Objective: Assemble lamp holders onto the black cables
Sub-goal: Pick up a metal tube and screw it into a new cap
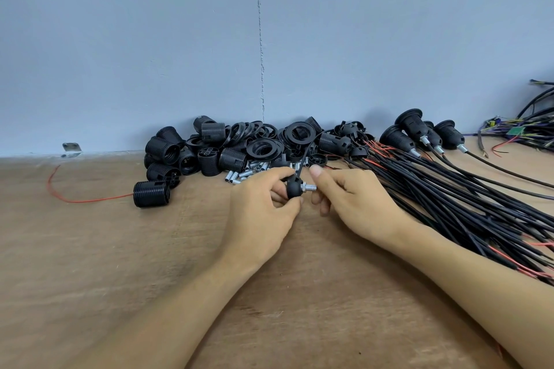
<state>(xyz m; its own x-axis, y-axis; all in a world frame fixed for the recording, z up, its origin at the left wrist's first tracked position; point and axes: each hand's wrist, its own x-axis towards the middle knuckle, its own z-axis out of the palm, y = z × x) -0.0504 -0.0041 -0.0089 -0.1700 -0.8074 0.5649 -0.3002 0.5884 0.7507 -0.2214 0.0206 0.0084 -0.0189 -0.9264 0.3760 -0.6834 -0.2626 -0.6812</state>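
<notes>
My left hand grips a small black lamp-holder cap just above the table's middle. A silver threaded tube sticks out of the cap to the right, and my right hand pinches its end with thumb and fingers. A thin black cable runs up from the cap toward the pile behind. A thick bundle of black cables with red wire ends lies under and to the right of my right forearm.
Along the wall lies a heap of black threaded lamp-holder shells and rings, with several loose silver tubes in front. One shell with a red wire sits apart at left. Finished holders on cables lie at back right, beside tangled coloured wiring.
</notes>
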